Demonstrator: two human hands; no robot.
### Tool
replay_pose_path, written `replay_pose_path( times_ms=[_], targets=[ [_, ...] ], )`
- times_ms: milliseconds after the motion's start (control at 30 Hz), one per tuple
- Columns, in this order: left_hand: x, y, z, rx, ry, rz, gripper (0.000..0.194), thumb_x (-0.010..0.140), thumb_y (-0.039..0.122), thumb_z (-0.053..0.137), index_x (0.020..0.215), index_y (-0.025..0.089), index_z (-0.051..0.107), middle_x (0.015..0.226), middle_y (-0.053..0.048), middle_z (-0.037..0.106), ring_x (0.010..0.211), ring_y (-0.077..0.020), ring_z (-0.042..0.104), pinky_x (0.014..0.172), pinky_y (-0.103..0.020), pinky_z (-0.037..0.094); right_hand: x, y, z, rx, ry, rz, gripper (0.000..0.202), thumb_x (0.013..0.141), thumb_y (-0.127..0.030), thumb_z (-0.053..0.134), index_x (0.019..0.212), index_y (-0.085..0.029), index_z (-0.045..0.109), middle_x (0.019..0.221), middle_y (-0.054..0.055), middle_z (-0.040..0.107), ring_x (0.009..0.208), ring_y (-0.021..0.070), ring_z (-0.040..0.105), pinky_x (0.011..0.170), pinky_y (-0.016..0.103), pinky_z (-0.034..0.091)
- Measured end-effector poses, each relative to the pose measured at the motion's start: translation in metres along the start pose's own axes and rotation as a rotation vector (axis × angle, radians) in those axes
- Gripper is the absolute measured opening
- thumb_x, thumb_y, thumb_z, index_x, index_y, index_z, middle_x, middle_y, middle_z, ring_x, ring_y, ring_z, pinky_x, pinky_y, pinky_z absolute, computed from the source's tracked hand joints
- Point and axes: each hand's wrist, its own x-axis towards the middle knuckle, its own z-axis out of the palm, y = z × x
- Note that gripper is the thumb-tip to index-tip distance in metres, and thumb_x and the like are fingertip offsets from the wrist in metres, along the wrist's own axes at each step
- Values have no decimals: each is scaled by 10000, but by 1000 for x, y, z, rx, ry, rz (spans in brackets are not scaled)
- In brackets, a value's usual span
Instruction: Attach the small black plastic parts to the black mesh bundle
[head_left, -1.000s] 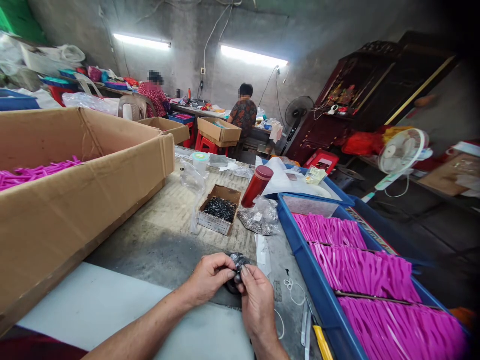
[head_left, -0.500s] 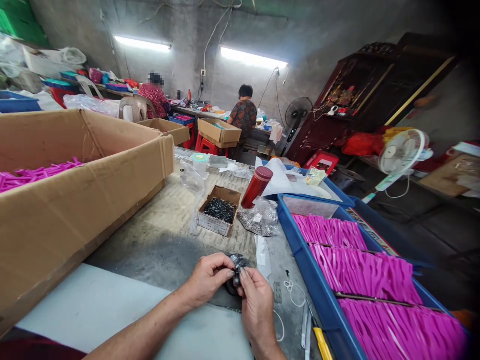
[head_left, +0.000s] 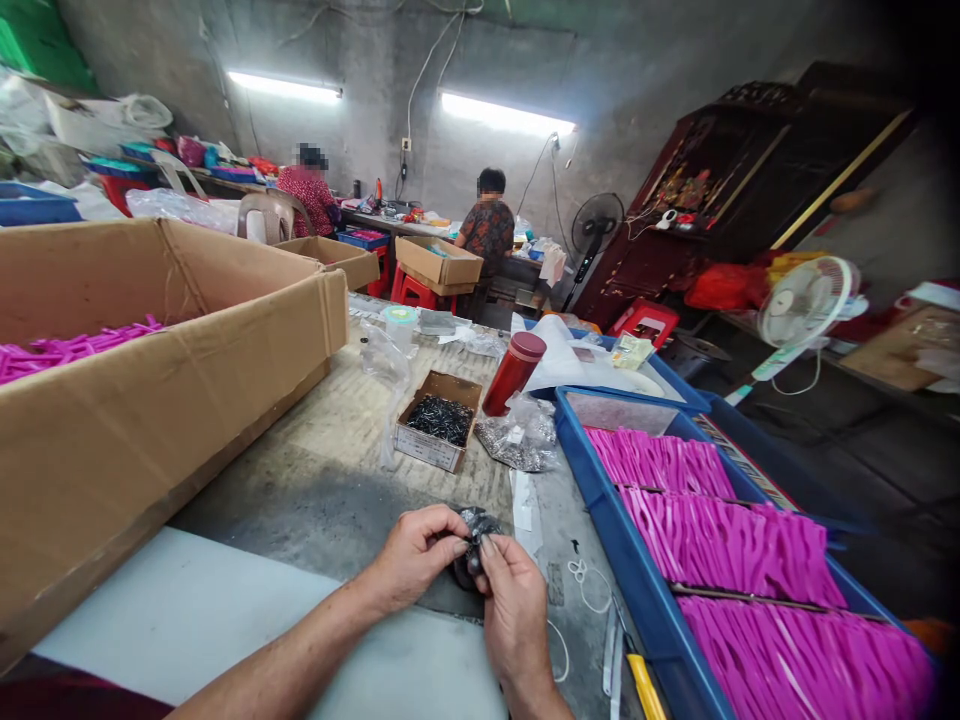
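At the near middle of the table, my left hand (head_left: 422,555) and my right hand (head_left: 514,610) come close together with thumbs and forefingers pinched. Between and just behind the fingertips is a dark, shiny, rounded object (head_left: 480,522), partly covered by the fingers. Whatever each pinch holds is too small and hidden to make out. Beyond my hands stands a small carton (head_left: 429,448) filled with small black metal-looking pieces (head_left: 440,419). A clear plastic bag (head_left: 519,437) of small silvery pieces lies to its right.
A large cardboard box (head_left: 172,400) with pink strips fills the left side. On the right, a blue crate (head_left: 645,600) holds rows of pink strips. A red flask (head_left: 514,375), a yellow-handled tool (head_left: 645,685) and white string (head_left: 592,590) lie around. Two people sit at a far bench.
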Motion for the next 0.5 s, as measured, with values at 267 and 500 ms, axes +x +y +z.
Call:
replay_pose_path(
  times_ms=[267,500],
  targets=[
    [0,-1,2,3,-7,24,96,690,162,523,625,124,584,613,-2,552,606,-117,486,583,-199,378,0,-2,1,28,-3,11,265,668,-401,579,619,-143,549,470,-55,394,449,78,319,424,195,264],
    [-1,-1,2,58,2,64,98,696,149,521,629,135,592,620,-10,568,607,-118,503,586,-201,392,0,3,0,43,5,-7,253,687,-377,572,630,-131,559,469,-51,392,446,78,330,419,199,274]
  ],
)
